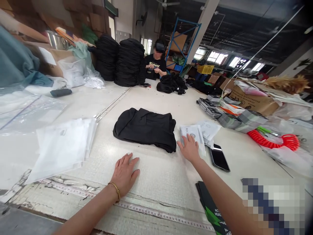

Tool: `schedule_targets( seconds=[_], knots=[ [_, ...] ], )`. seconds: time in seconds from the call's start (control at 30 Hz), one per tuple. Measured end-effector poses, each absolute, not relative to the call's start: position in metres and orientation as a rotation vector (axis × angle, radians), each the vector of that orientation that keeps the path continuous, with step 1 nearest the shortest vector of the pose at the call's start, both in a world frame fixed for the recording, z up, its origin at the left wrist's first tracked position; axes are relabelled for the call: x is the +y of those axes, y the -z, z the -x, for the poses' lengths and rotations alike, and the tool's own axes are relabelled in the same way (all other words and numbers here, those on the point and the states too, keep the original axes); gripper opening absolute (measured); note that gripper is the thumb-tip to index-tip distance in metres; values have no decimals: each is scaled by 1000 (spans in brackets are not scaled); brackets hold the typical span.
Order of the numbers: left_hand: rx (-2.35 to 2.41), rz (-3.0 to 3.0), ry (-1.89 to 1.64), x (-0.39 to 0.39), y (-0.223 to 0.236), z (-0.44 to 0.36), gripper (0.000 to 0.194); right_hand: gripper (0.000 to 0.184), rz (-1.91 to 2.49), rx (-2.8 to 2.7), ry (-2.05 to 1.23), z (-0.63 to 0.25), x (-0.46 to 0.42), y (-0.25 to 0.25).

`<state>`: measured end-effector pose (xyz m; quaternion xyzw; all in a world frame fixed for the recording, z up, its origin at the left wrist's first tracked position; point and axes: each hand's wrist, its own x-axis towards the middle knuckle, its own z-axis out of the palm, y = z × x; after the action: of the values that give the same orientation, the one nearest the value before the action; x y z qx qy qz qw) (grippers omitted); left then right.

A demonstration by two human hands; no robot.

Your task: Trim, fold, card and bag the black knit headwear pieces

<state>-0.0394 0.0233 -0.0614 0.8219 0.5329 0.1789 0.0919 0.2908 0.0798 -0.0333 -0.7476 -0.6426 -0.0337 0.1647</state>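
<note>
A folded black garment (146, 129) lies on the white table (161, 182) in front of me. My left hand (126, 173) rests flat on the table just below it, fingers spread, holding nothing; a gold bracelet circles the wrist. My right hand (189, 148) lies with fingers stretched out on a small stack of white printed cards (194, 135) beside the garment's right edge.
A black phone (218, 158) lies right of the cards. White plastic bags (62, 145) are stacked at the left. A red coiled hose (274, 139), packets and a cardboard box sit right. Tall piles of black garments (119, 62) and a seated person (156, 63) are at the far end.
</note>
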Motion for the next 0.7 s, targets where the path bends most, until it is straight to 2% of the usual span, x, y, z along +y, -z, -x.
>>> schedule_targets(
  seconds=[0.13, 0.23, 0.37, 0.5, 0.7],
  knots=[
    [1613, -2505, -649, 77, 47, 49, 45, 40, 1835, -1958, -75, -253, 68, 42],
    [1619, -2581, -621, 121, 37, 62, 51, 37, 1767, -1857, -172, -245, 65, 49],
    [1597, -2591, -571, 152, 27, 84, 45, 33, 1730, -1689, -296, -256, 68, 49],
    [1521, -2620, -558, 158, 10, 102, 31, 35, 1656, -1589, -303, -255, 65, 40],
    [1366, -2715, -651, 105, -26, 126, 31, 28, 1505, -1494, -173, -236, 10, 12]
  ],
)
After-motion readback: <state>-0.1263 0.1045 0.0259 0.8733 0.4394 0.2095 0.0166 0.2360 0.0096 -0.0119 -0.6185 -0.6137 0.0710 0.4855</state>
